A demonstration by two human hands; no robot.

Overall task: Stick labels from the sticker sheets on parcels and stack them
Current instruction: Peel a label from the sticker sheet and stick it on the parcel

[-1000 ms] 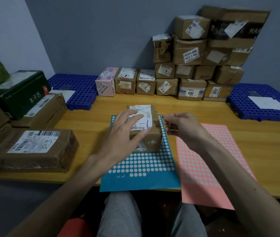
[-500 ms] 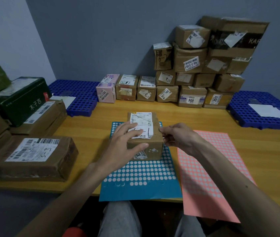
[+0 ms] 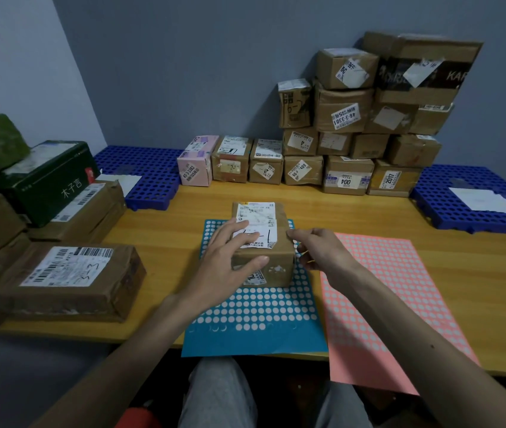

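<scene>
A small brown parcel (image 3: 281, 254) sits on the far half of a blue sticker sheet (image 3: 258, 316), mid-desk (image 3: 461, 273). The left hand (image 3: 230, 254) lies over the parcel's left side, fingers spread and straight across its white label (image 3: 258, 217), thumb on the front face. The right hand (image 3: 316, 251) is at the parcel's right edge, fingers curled, one fingertip touching the top edge; whether it pinches anything cannot be told. A pink sticker sheet (image 3: 378, 291) lies right of the parcel. Stacked parcels (image 3: 363, 125) stand behind it against the wall, and a large flat box (image 3: 69, 273) lies to its left.
</scene>
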